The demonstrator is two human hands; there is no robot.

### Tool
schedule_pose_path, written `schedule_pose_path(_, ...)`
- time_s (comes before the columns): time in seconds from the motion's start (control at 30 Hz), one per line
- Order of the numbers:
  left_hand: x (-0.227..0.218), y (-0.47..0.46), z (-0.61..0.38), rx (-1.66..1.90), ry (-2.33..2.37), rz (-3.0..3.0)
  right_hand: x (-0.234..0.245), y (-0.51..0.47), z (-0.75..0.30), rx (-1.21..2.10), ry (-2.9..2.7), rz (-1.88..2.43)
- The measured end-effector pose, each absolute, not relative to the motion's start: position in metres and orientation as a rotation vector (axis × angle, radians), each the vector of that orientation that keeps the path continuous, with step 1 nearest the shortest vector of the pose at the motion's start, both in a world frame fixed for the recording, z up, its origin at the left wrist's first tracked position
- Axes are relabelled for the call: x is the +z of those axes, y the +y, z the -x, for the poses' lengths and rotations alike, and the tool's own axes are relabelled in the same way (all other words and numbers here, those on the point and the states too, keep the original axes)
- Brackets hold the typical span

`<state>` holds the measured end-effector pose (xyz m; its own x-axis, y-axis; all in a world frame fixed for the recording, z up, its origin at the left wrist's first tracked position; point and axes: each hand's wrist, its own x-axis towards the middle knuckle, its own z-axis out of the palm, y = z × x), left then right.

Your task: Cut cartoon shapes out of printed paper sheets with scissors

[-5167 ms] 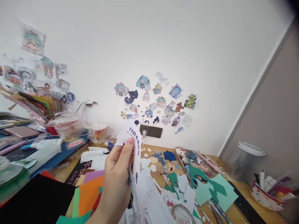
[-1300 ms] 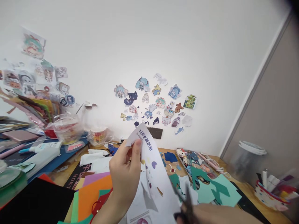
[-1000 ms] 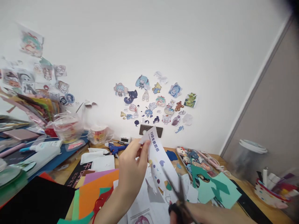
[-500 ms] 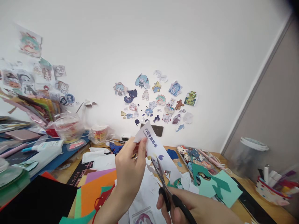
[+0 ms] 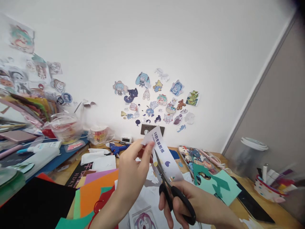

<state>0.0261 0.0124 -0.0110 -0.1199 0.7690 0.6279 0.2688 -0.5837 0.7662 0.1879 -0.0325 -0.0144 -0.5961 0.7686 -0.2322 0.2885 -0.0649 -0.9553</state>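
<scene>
My left hand [image 5: 134, 167] pinches the upper left part of a white printed paper strip [image 5: 168, 159] between thumb and fingers. The strip carries dark blue characters and small purple and yellow shapes, and it slants down to the right. Through the handle loops of black-handled scissors [image 5: 164, 178] go the fingers of my right hand [image 5: 187, 198]. The scissor blades lie against the strip, pointing up towards my left thumb. Whether the blades are fully closed I cannot tell. Below both hands lie white papers and a clear-sleeved picture of a purple-haired figure [image 5: 143, 220].
Coloured sheets, among them an orange one [image 5: 98, 192] and a black one [image 5: 35, 203], spread over the left. A blue glue gun [image 5: 117, 149] lies behind. Green cut sheets [image 5: 225, 187], a dark phone-like slab [image 5: 254, 200] and a pen holder [image 5: 268, 189] occupy the right.
The scissors have moved up along the strip, their tips now nearer my left thumb, and the handles look wider apart. The camera view has shifted slightly.
</scene>
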Motion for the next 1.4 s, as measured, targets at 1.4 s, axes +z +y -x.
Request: schedule_pose_path(1.4,-0.009,-0.005,-0.028,1.633,1.023,-2.165,-0.004,-0.061,-0.182,1.452,-1.898,1.356)
